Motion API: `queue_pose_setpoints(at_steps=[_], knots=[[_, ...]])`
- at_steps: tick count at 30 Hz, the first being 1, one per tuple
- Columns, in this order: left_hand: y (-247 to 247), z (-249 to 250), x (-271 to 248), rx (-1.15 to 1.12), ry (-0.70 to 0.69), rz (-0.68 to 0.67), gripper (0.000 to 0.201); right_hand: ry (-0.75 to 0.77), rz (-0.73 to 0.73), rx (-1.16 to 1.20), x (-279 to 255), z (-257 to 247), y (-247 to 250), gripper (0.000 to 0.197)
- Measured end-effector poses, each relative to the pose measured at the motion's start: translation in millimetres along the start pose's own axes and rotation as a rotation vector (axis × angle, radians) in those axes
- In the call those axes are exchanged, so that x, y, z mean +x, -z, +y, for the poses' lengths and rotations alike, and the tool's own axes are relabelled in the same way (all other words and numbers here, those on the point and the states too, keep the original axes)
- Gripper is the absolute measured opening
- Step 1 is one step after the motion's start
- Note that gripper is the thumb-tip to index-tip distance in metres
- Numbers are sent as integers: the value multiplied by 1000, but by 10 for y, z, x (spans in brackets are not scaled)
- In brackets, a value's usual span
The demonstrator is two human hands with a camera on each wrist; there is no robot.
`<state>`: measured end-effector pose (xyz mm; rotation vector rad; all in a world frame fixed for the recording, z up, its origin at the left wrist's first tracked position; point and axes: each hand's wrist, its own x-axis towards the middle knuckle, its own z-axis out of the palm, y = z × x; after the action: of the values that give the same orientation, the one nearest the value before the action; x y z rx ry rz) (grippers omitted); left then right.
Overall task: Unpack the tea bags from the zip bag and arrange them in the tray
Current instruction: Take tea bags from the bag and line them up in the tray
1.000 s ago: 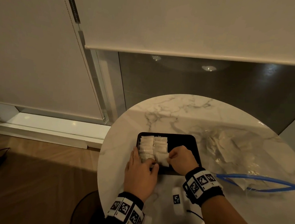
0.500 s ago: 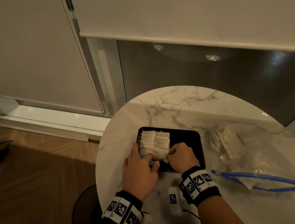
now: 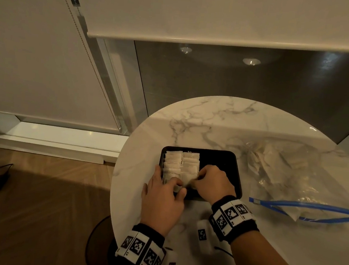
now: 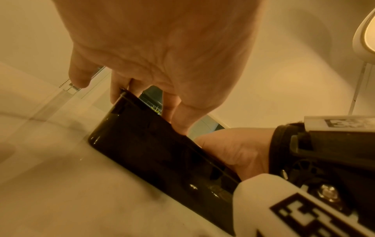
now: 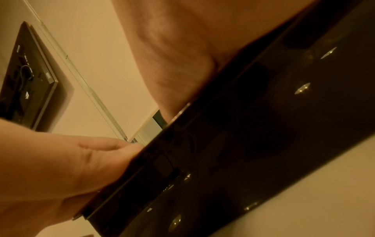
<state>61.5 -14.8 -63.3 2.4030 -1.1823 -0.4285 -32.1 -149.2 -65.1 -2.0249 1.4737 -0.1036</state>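
A: What's nearest?

B: Black wristbands (image 3: 232, 218) carrying square black-and-white code markers; no readable words on them or anywhere else.

A: The hands?

B: The left hand (image 3: 163, 201) lies over the near left corner of the glossy black rectangular plastic tray (image 3: 223, 164), fingers curled onto a white paper tea bag (image 3: 178, 188) at the near rim. The right hand (image 3: 213, 183), fingers bunched, pinches that same tea bag from the right.

A: And inside the tray?

B: Two columns of overlapping white tea bags (image 3: 181, 163) fill its left part.

A: Farther out?

B: On the round white marble table (image 3: 212, 118), right of the tray, the clear plastic zip bag with blue seal (image 3: 292, 176) lies open, more tea bags inside.
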Motion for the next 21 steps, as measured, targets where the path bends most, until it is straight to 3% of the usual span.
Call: queue_pose_setpoints(at_steps=[11, 21], knots=[[17, 11, 5, -33, 3, -2, 21, -50, -44, -15, 0, -59, -15, 47], [-43, -33, 24, -37, -12, 34, 22, -41, -52, -14, -17, -69, 2, 44]])
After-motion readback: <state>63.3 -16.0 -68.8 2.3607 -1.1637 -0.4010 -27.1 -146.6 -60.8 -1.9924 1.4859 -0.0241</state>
